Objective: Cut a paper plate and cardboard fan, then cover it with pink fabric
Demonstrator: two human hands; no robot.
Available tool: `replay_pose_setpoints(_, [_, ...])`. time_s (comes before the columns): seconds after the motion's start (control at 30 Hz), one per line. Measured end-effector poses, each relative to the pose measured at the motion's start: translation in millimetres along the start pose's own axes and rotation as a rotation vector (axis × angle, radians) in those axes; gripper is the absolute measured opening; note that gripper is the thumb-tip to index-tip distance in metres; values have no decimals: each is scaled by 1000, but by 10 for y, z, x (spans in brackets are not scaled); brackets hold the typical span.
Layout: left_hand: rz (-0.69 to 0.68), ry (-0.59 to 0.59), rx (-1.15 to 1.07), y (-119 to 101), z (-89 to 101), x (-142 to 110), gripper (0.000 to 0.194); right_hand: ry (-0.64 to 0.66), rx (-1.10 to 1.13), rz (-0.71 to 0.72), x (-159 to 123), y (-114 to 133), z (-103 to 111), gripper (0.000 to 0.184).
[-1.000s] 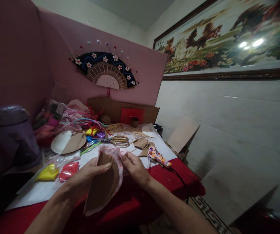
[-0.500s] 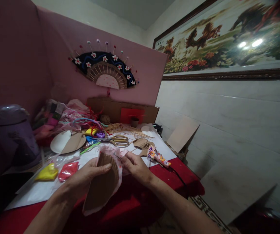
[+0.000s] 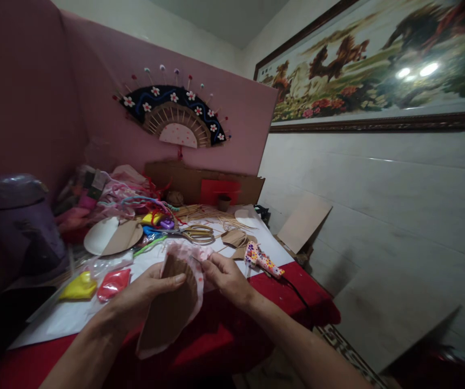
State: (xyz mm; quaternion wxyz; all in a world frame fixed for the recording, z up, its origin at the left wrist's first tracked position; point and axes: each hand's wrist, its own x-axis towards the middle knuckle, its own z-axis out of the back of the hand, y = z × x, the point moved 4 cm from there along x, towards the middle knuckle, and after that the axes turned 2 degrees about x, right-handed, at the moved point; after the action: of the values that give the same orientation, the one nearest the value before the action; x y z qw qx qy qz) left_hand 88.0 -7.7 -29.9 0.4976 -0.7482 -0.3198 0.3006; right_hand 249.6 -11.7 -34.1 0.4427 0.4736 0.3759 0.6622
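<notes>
My left hand (image 3: 157, 289) grips a half-round piece of brown cardboard (image 3: 167, 313), the thumb flat on its face and the fingers hidden behind. Pale pink fabric with red dots (image 3: 199, 297) runs along the curved edge of the cardboard and bunches loosely at its top. At the upper right edge my right hand (image 3: 224, 275) is closed in a pinch on that fabric. A thin dark sliver shows by its fingertips, too small to name. Beyond the hands lie gold-handled scissors (image 3: 198, 234), and to the right a flower-patterned glue gun (image 3: 263, 260) with a black cord.
Yellow (image 3: 78, 286) and red clay packets (image 3: 113, 285) lie on white paper at the left, near a round cardboard disc (image 3: 113, 236). Thin sticks and cardboard scraps (image 3: 238, 242) lie farther back. A purple canister (image 3: 24, 227) stands left. A decorated fan (image 3: 174, 111) hangs behind.
The fabric at the top of the cardboard has shifted slightly and its dotted edge shows more. Both hands keep nearly the same place and grip.
</notes>
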Motion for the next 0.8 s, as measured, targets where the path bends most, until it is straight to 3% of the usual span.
replay_pose_setpoints(0.27, [27,22,28,14,-8,-6,19,51,-78,22,20,68,15,46])
replay_pose_setpoints(0.53, [26,5,19,32,27,-1,23,-1,-68,40,7,71,28,42])
replay_pose_setpoints(0.8, [30,7,39,25,10,-9,19,80,-135,35,8,127,69,45])
